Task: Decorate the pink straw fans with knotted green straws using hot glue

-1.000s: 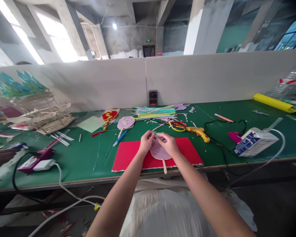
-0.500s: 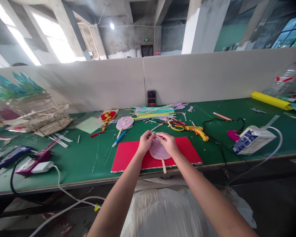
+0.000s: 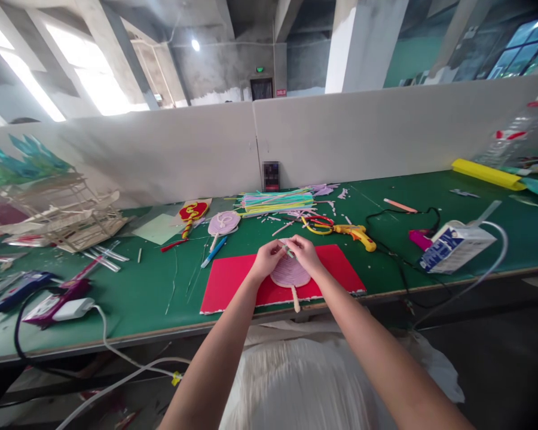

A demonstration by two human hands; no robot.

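My left hand and my right hand meet with fingertips pinched around a small pale green strip. Its exact shape is partly covered by the fingers. Just beneath them lies a round purple fan-shaped piece with a ridged surface and a short beige handle pointing toward me. Part of its upper edge is hidden by my hands. The fan-shaped piece rests on a red board, its handle reaching past the board's front edge.
Behind my hands lie bundled coloured strips, scissors and a yellow glue gun. Left of them are a second purple fan-shaped piece and a blue pen. A white-blue carton with cables stands right; a power strip lies left.
My hands stay together over the fan-shaped piece and their fingers have shifted slightly; the green strip shows more between them. The whole view has moved a little.
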